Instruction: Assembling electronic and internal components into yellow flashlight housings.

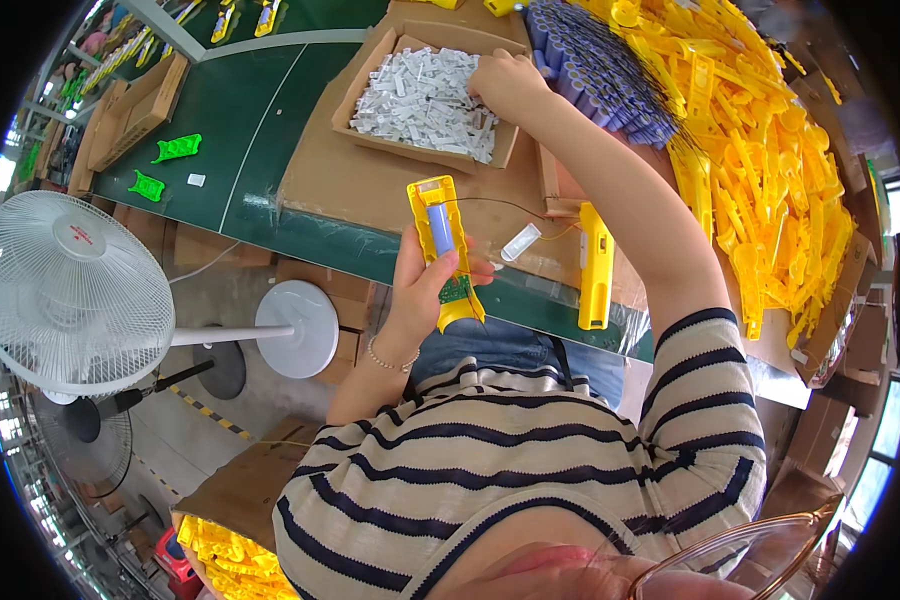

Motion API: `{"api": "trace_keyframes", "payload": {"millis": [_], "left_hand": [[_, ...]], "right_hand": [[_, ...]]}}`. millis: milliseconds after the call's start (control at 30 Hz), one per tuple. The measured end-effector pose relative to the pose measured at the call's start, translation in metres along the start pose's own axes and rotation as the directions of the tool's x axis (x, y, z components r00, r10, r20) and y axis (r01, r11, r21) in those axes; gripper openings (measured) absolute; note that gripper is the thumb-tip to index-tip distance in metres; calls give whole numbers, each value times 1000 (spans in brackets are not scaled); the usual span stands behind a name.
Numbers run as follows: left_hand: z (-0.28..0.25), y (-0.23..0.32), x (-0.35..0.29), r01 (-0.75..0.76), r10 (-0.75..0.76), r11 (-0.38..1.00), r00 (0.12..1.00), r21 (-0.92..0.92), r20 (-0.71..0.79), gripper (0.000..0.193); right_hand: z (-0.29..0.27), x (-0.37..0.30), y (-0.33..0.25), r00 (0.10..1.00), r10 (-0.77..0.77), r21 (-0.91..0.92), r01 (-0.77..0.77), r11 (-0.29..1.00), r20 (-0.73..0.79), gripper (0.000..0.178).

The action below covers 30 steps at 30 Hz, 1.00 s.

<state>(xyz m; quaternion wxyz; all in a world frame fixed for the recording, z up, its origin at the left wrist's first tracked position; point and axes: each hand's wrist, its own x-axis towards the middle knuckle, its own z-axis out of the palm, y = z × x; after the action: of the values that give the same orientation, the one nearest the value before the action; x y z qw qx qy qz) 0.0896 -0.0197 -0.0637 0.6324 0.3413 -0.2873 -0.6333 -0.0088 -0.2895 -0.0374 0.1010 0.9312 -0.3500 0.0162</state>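
Note:
My left hand is closed round a yellow plastic housing half, held tilted over the table's front edge. Inside it lie a blue cylindrical battery and a green circuit board. Thin wires run from it toward a second yellow housing half on the cardboard to the right. Between them rests a small white plastic piece. My right hand reaches into the right side of a cardboard box full of small whitish plastic pieces. Its fingers are curled there; what they grip is hidden.
Blue batteries with wires are stacked beyond my right arm. A large heap of yellow housings fills the right side. Two green plastic parts lie on the green table. A white fan stands at the left.

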Motion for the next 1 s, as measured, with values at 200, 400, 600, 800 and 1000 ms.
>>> {"api": "trace_keyframes", "payload": {"millis": [200, 400, 600, 800, 1000], "left_hand": [[-15, 5, 5, 9, -9, 1000, 999, -24, 33, 35], [-13, 5, 11, -26, 27, 999, 999, 47, -28, 34], [6, 3, 12, -72, 70, 995, 997, 71, 27, 31], [36, -2, 8, -77, 68, 995, 990, 65, 120, 33], [81, 1, 1, -275, 241, 952, 944, 136, 227, 47]], "right_hand": [[8, 9, 8, 989, -143, -54, 146, 988, 49, 10], [-34, -33, 2, 978, 158, 718, -14, 696, -134, 7], [-71, -115, -10, 967, 236, 987, 126, -98, -100, 11], [-93, -186, -22, 957, 288, 853, 183, -489, -40, 13], [-93, -229, -36, 906, 414, 777, 194, -599, 93, 20]]}}
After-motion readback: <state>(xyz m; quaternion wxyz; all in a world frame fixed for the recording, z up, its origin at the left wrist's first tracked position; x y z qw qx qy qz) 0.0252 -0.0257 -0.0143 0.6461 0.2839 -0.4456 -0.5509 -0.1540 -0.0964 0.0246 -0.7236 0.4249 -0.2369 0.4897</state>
